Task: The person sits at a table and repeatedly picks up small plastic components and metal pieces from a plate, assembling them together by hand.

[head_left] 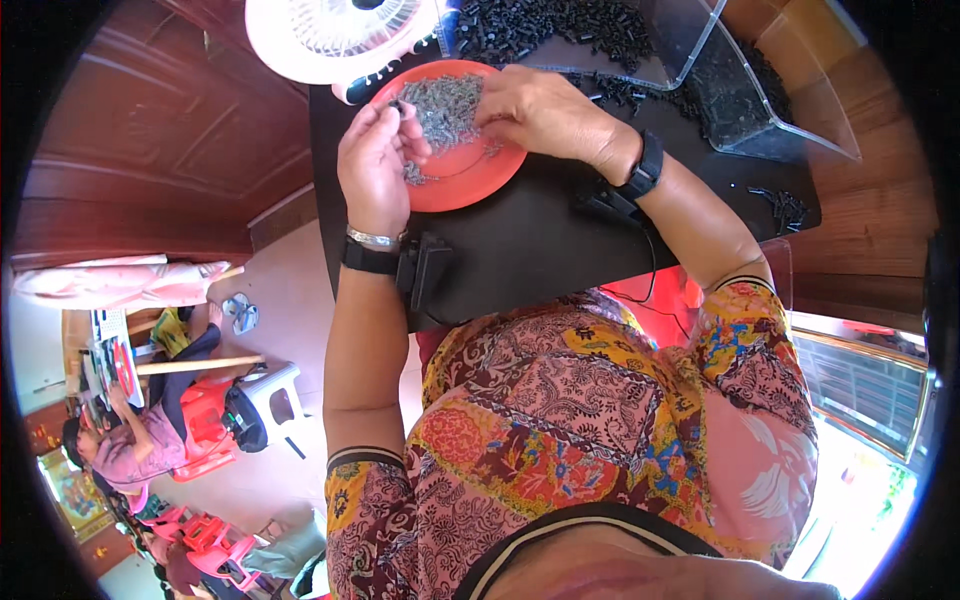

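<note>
Left hand point(375, 160) pinching tiny part, indistinct.

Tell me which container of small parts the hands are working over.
The round orange plate, heaped with grey parts. Both the left hand and right hand are over it. The clear bins of black parts sit farther back, untouched.

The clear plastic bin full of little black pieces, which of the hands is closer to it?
The right hand. It rests on the orange plate, just below the clear plastic bin. The left hand is farther away, at the plate's other edge, pinching a small dark piece.
</note>
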### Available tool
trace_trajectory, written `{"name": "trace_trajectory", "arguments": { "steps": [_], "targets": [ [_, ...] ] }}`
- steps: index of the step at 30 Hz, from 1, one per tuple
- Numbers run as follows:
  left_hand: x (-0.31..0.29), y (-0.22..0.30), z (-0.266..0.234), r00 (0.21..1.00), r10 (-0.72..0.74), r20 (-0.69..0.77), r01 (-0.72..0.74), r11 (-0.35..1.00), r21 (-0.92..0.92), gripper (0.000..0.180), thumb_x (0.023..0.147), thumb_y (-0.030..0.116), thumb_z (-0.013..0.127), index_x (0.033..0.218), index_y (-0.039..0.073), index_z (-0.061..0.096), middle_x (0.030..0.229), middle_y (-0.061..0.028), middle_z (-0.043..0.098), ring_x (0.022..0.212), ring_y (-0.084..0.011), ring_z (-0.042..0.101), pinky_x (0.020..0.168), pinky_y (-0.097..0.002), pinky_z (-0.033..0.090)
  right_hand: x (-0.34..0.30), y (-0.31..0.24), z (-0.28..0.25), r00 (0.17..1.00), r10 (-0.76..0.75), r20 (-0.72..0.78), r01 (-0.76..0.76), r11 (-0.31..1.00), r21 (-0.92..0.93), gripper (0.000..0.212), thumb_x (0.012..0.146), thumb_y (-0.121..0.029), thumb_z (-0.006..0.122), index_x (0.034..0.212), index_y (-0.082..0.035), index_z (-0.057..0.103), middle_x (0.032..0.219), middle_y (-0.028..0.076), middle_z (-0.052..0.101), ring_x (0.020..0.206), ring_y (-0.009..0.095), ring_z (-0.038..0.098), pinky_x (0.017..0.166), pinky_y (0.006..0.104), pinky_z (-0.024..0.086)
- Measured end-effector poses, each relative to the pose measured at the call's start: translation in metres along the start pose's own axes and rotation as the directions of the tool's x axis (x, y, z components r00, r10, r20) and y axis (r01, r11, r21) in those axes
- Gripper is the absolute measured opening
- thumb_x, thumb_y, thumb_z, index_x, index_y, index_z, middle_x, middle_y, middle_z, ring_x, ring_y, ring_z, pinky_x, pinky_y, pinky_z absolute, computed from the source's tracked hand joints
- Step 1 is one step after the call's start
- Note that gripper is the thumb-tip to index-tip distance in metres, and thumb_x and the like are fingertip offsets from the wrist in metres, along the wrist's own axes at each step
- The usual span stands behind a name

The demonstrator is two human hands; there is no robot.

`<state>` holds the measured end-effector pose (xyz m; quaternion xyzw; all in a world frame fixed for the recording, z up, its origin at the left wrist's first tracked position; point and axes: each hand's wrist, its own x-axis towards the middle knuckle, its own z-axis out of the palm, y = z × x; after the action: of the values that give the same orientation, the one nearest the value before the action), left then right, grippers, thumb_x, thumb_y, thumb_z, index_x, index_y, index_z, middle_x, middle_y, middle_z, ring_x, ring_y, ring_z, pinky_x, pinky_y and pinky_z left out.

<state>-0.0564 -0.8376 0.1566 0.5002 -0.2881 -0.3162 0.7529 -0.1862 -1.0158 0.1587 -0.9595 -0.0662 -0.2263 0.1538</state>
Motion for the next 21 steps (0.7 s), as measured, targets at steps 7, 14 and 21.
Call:
{"name": "trace_trajectory", "arguments": {
  "steps": [7,14,21],
  "targets": [
    [-0.002,0.001,0.001,1.000,0.013,-0.008,-0.013,1.000,-0.002,0.021,0.093,0.022,0.046,0.094,0.003,0.053,0.078,-0.0037,0.054,0.066,-0.0146,0.053,0.060,-0.0260,0.039,-0.001,-0.020,0.003,0.989,0.000,0.147,0.026,0.985,-0.171,0.018,0.071,-0.019,0.067,0.086,-0.010,0.067,0.088,0.005,0.061,0.091,0.026,0.057,0.082,0.0369,0.046],
    [-0.003,-0.002,0.011,0.999,-0.031,0.010,0.030,0.999,0.027,0.018,0.091,0.019,0.047,0.088,0.003,0.056,0.073,-0.0025,0.056,0.060,-0.0119,0.053,0.056,-0.0236,0.041,0.003,-0.012,0.018,0.991,0.079,0.109,-0.052,0.972,-0.227,0.012,0.075,-0.018,0.062,0.084,-0.011,0.066,0.088,0.007,0.062,0.091,0.026,0.059,0.079,0.0370,0.048],
    [-0.004,-0.004,0.008,0.995,-0.095,0.026,0.093,0.993,0.073,0.020,0.092,0.021,0.045,0.093,0.003,0.054,0.077,-0.0037,0.055,0.066,-0.0141,0.053,0.060,-0.0255,0.039,0.001,-0.010,0.014,0.995,0.085,0.053,-0.077,0.988,-0.137,0.013,0.076,-0.018,0.061,0.085,-0.010,0.065,0.087,0.009,0.062,0.090,0.028,0.060,0.079,0.0377,0.048]
  ]
}}
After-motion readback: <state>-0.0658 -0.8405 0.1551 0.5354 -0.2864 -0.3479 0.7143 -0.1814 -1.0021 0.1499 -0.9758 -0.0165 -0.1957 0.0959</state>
